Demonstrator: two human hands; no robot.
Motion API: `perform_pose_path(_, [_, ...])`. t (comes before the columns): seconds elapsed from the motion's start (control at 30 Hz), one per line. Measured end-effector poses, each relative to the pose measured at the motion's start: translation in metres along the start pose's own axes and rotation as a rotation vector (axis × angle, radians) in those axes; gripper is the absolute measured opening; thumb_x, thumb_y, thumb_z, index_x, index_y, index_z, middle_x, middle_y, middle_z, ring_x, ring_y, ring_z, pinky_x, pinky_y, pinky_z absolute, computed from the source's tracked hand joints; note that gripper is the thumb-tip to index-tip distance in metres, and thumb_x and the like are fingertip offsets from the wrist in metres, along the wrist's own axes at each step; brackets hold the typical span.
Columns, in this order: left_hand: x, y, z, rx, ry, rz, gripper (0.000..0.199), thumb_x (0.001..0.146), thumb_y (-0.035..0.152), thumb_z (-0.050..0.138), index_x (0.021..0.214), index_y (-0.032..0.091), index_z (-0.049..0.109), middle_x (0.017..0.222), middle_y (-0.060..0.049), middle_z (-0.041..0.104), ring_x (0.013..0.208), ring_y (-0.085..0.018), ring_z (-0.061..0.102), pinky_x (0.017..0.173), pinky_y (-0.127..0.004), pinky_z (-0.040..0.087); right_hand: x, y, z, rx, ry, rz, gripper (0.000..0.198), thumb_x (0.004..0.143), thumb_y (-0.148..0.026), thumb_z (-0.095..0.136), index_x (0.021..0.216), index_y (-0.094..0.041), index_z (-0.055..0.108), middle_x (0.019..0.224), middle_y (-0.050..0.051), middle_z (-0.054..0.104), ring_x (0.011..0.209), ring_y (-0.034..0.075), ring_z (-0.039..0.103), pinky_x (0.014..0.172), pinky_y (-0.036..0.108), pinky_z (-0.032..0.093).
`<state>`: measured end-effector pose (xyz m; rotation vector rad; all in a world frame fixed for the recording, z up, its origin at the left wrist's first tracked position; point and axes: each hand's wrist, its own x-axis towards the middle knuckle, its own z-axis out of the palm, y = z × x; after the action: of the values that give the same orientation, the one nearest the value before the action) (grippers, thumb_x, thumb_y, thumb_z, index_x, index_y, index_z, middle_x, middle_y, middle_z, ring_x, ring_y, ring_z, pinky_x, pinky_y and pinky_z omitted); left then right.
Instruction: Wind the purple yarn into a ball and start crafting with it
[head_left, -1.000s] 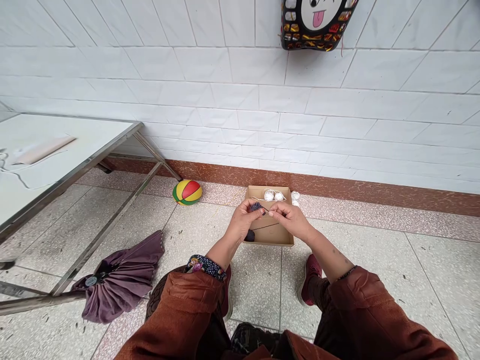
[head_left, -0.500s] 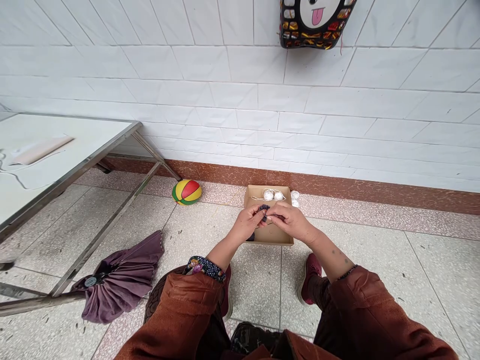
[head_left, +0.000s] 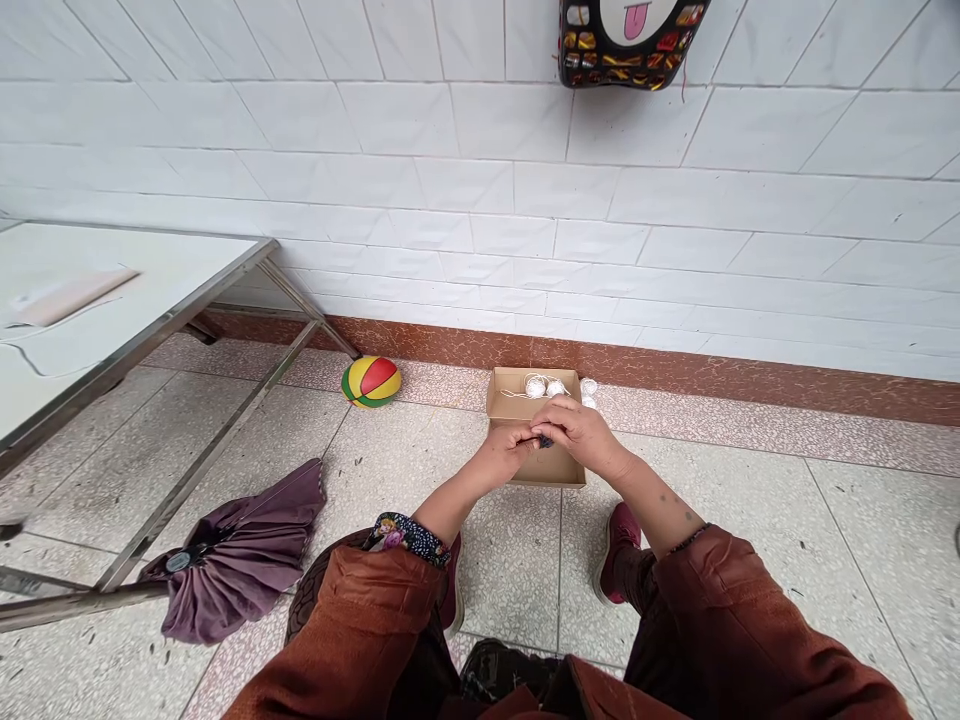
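Note:
My left hand (head_left: 504, 454) and my right hand (head_left: 577, 432) meet over an open cardboard box (head_left: 555, 470) on the floor. Both have their fingers closed on a small piece of dark yarn work (head_left: 546, 441), mostly hidden by the fingers. The far part of the box holds two white yarn balls (head_left: 535, 386) with loose strands around them. Just outside its right side are more white balls (head_left: 589, 388), against the skirting.
A red, yellow and green ball (head_left: 372, 382) lies left of the box. Nearer me is a folded purple umbrella (head_left: 240, 570) beside a metal-framed white table (head_left: 150, 262). A black basket (head_left: 634, 60) hangs on the tiled wall.
My right hand has curled over the dark yarn piece, which now shows less. The left hand has shifted slightly lower. A dark lump seen at the box's left front no longer shows.

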<state>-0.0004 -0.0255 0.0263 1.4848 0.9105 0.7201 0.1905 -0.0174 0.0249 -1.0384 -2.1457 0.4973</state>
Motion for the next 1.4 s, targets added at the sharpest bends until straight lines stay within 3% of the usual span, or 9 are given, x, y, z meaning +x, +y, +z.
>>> perform_pose_path(0.2, [-0.001, -0.001, 0.000, -0.368, 0.164, -0.053, 0.031, 0.073, 0.035, 0.079, 0.099, 0.019, 0.072, 0.094, -0.004, 0.071, 0.079, -0.014, 0.061, 0.074, -0.028, 0.047, 0.001, 0.008, 0.003, 0.057, 0.083, 0.185, 0.013, 0.098, -0.026, 0.059, 0.091, -0.022, 0.069, 0.087, 0.005, 0.066, 0.083, 0.019, 0.063, 0.076, 0.031, 0.051])
perform_pose_path(0.33, [0.002, -0.003, -0.002, -0.536, 0.306, -0.064, 0.038, 0.066, 0.035, 0.086, 0.093, 0.018, 0.067, 0.090, -0.002, 0.070, 0.079, -0.013, 0.065, 0.079, -0.028, 0.051, 0.000, 0.007, 0.009, 0.024, 0.076, 0.179, 0.016, 0.100, -0.024, 0.052, 0.095, -0.022, 0.067, 0.089, 0.006, 0.068, 0.087, 0.021, 0.063, 0.079, 0.033, 0.050])
perform_pose_path(0.47, [0.006, -0.005, -0.004, -0.570, 0.411, -0.040, 0.039, 0.064, 0.035, 0.086, 0.090, 0.017, 0.064, 0.088, -0.002, 0.071, 0.084, -0.015, 0.068, 0.082, -0.031, 0.052, -0.004, 0.001, 0.015, -0.031, 0.011, 0.144, 0.017, 0.101, -0.023, 0.050, 0.102, -0.021, 0.066, 0.097, 0.008, 0.069, 0.091, 0.021, 0.064, 0.081, 0.033, 0.051])
perform_pose_path(0.6, [0.011, -0.010, -0.010, -0.377, 0.524, -0.015, 0.031, 0.066, 0.033, 0.082, 0.087, 0.017, 0.065, 0.083, -0.001, 0.071, 0.078, -0.015, 0.066, 0.078, -0.031, 0.051, -0.006, -0.009, 0.013, -0.066, -0.078, 0.073, 0.018, 0.102, -0.027, 0.050, 0.103, -0.021, 0.066, 0.093, 0.006, 0.067, 0.085, 0.019, 0.064, 0.077, 0.031, 0.051])
perform_pose_path(0.7, [0.011, -0.012, -0.012, -0.137, 0.523, 0.018, 0.017, 0.068, 0.025, 0.077, 0.081, 0.018, 0.068, 0.079, -0.001, 0.070, 0.073, -0.014, 0.063, 0.075, -0.029, 0.049, -0.006, -0.013, 0.006, -0.054, -0.107, 0.013, 0.021, 0.103, -0.029, 0.048, 0.103, -0.021, 0.067, 0.090, 0.005, 0.066, 0.081, 0.018, 0.064, 0.076, 0.030, 0.050])
perform_pose_path(0.83, [0.008, -0.010, -0.010, 0.043, 0.391, 0.076, 0.011, 0.068, 0.022, 0.076, 0.078, 0.020, 0.073, 0.080, -0.002, 0.069, 0.072, -0.014, 0.061, 0.069, -0.028, 0.047, -0.002, -0.009, -0.002, -0.013, -0.065, 0.022, 0.021, 0.103, -0.030, 0.050, 0.100, -0.022, 0.069, 0.092, 0.006, 0.066, 0.084, 0.018, 0.063, 0.078, 0.031, 0.050])
perform_pose_path(1.03, [0.002, -0.002, -0.008, -0.265, 0.164, 0.039, 0.026, 0.068, 0.031, 0.084, 0.087, 0.018, 0.071, 0.090, -0.004, 0.074, 0.083, -0.016, 0.067, 0.082, -0.031, 0.052, 0.000, 0.007, 0.002, 0.069, 0.041, 0.154, 0.019, 0.101, -0.023, 0.051, 0.092, -0.021, 0.068, 0.087, 0.005, 0.067, 0.083, 0.018, 0.062, 0.079, 0.031, 0.050])
perform_pose_path(1.27, [0.005, -0.002, -0.009, -0.527, 0.308, 0.023, 0.034, 0.063, 0.030, 0.088, 0.087, 0.017, 0.068, 0.087, -0.001, 0.070, 0.077, -0.011, 0.063, 0.081, -0.028, 0.051, -0.008, 0.007, 0.031, 0.141, -0.115, 0.184, 0.018, 0.103, -0.026, 0.049, 0.098, -0.020, 0.065, 0.085, 0.004, 0.067, 0.077, 0.017, 0.065, 0.074, 0.030, 0.052])
perform_pose_path(1.4, [0.008, -0.003, -0.013, -0.524, 0.463, 0.025, 0.034, 0.064, 0.032, 0.086, 0.088, 0.017, 0.067, 0.083, 0.000, 0.069, 0.075, -0.011, 0.063, 0.080, -0.029, 0.050, -0.013, 0.001, 0.037, 0.135, -0.309, 0.216, 0.019, 0.104, -0.022, 0.045, 0.099, -0.019, 0.064, 0.077, 0.002, 0.068, 0.067, 0.016, 0.066, 0.068, 0.028, 0.051])
